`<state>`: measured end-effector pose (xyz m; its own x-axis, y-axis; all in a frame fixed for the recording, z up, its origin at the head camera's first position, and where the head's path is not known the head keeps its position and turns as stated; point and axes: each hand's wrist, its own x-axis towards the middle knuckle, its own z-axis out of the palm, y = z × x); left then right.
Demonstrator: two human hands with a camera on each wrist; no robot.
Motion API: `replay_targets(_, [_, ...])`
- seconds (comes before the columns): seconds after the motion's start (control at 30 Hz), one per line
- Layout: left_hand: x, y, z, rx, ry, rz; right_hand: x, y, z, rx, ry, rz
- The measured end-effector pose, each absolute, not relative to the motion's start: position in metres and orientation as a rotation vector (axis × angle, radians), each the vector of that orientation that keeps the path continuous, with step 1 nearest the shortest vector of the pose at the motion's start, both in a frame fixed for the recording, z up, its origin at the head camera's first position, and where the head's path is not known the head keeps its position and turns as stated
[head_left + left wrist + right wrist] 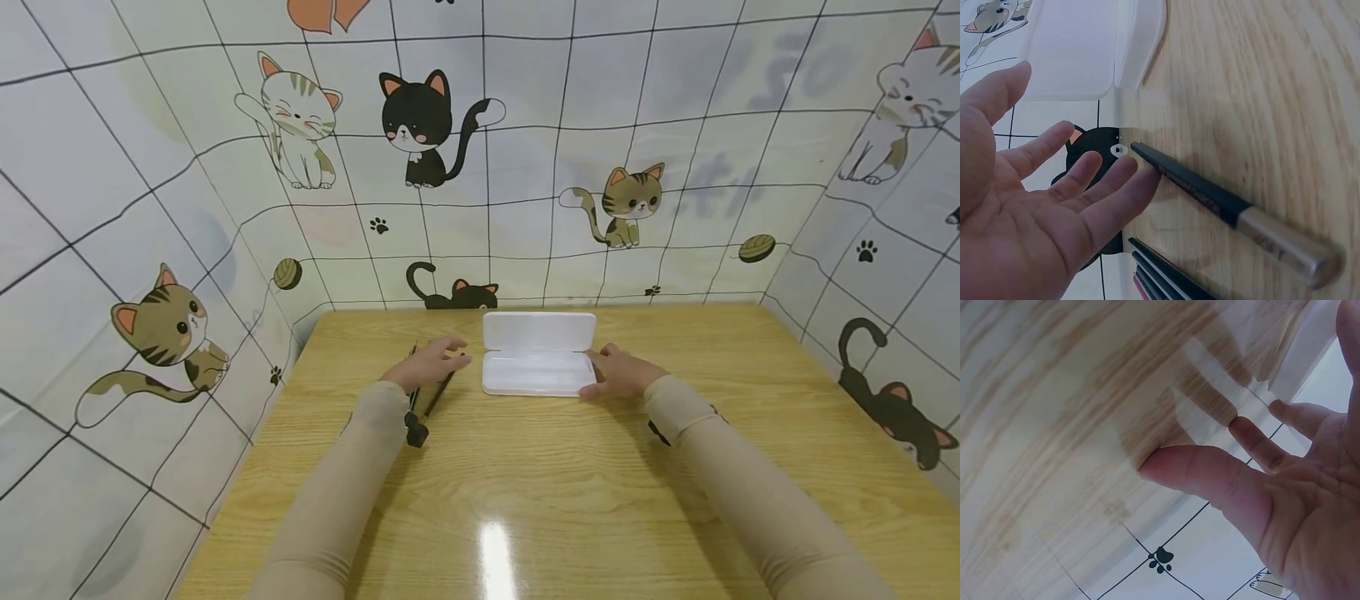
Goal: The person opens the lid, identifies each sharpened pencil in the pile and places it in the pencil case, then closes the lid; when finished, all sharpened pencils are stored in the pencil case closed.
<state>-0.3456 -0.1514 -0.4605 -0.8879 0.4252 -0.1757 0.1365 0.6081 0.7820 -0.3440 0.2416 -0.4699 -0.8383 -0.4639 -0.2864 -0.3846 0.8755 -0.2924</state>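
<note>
A shallow white plastic case (538, 373) stands on the table with its lid (540, 332) raised at the back. At its right end is my right hand (622, 372), with fingertips down on the wood in the right wrist view. To the left of the case my left hand (431, 364) hovers, fingers spread and palm bare in the left wrist view. A tapered black stick with lettering and a brownish metallic end (1229, 209) lies by its lowest fingertip. Several similar dark sticks (1169, 275) lie together below it, partly out of frame.
The wooden table (540, 475) ends at the back against a white cloth (525, 167) with a grid and cartoon cats. The same cloth hangs along both sides. A bright light reflection (497, 558) shows on the near tabletop.
</note>
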Motion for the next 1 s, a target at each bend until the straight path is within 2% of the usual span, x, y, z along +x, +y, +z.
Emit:
replay_targets(0.6, [-0.346,-0.188,-0.448,0.390,2.432,1.388,-0.343,0.241,-0.468,-0.613,2.707,-0.338])
replay_targets(1.0, [-0.347,-0.189,-0.447,0.402,2.399,1.418,-0.343,0.243,-0.469,-0.594,2.701,-0.352])
